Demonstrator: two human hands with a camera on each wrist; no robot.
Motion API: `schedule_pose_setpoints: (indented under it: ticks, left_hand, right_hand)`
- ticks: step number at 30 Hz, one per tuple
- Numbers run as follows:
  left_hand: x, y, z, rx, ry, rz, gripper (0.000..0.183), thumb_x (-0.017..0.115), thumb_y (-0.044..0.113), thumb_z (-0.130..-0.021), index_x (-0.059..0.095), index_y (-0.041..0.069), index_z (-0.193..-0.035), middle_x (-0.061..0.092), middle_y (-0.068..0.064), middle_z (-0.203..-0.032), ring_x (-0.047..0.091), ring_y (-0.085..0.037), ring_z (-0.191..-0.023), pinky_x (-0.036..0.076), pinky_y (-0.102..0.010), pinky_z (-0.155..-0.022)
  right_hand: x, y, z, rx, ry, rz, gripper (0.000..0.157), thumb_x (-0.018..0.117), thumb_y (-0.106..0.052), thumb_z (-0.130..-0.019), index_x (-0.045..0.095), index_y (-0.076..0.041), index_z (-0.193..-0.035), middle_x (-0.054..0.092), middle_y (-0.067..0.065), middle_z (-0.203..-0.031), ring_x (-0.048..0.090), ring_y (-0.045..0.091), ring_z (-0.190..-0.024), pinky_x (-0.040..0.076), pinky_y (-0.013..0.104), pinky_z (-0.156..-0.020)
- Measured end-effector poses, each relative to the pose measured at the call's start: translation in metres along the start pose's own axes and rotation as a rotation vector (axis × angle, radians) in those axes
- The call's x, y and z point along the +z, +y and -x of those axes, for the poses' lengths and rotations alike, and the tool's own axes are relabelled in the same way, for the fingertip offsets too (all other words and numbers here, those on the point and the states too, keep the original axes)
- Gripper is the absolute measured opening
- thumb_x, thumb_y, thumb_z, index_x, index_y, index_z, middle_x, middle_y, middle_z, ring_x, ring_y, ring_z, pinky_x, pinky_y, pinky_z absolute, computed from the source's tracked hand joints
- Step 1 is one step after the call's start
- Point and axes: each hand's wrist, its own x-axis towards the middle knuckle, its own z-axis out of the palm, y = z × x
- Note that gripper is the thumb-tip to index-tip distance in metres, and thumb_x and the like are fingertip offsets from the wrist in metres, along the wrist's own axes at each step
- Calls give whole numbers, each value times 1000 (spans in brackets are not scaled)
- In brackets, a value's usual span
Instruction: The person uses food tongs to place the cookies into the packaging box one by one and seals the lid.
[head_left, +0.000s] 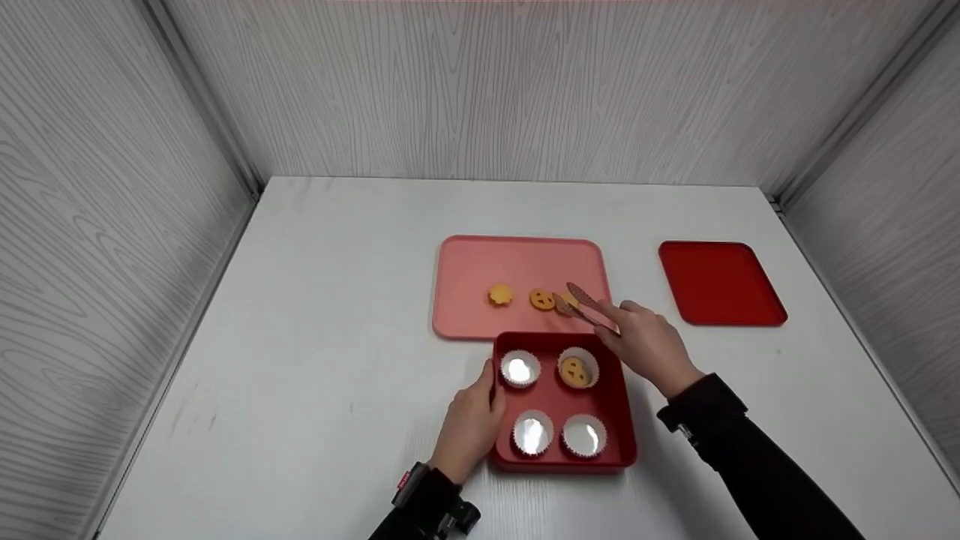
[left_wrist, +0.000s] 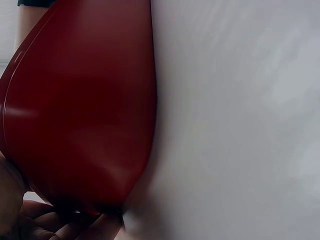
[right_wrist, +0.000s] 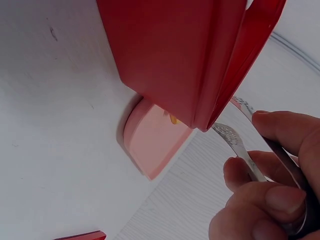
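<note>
My left hand point(head_left: 471, 421) grips the left wall of a red box point(head_left: 547, 401), thumb at the rim. In the left wrist view, fingers point(left_wrist: 65, 227) curl at the end of the box's outer wall. Four-cornered inside the box stand several white paper cups point(head_left: 532, 433); the back right cup holds a pretzel-shaped cookie point(head_left: 575, 372). My right hand point(head_left: 646, 341) holds metal tongs point(right_wrist: 230, 136), their tips apart over the pink tray point(head_left: 465, 262). Beneath the tips lies a yellow cookie point(head_left: 570, 300), partly hidden. Beside it are a pretzel-shaped cookie point(head_left: 541, 300) and a scalloped cookie point(head_left: 500, 295).
A flat red tray point(head_left: 721, 283) lies to the right of the pink one on the white table point(head_left: 315, 337). The box stands directly in front of the pink tray. Pale wood-grain panels point(head_left: 465, 90) enclose the table at the back and both sides.
</note>
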Motion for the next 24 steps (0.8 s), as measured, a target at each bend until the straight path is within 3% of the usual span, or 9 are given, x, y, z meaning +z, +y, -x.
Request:
schedule_pose_setpoints:
  ticks: [8,14,24]
  left_hand:
    - [1,-1,1,27,20,-11,46,60,7,-100,52,-10,-141,72,-25,-99,71,-30,-84,58,-44,-74]
    - [1,-1,0,17,10,-2,47,60,8,-100,51,-10,-143,72,-27,-101,71,-29,-83,57,-45,-74]
    - [0,0,0,-8,-5,3,47,58,8,-101,50,-10,-144,71,-28,-111,72,-32,-92,57,-47,-80]
  right_hand:
    - [3,1,-10,35,-86,-31,37,73,-17,-95,67,-9,-130,68,18,-92,62,27,-63,51,40,-57]
    - [4,1,-13,94,-153,-38,42,73,-20,-96,65,-10,-135,71,22,-107,68,31,-79,58,45,-69]
    - [5,3,-18,83,-155,-3,37,74,-24,-95,70,-8,-127,69,20,-95,67,33,-73,55,46,-64]
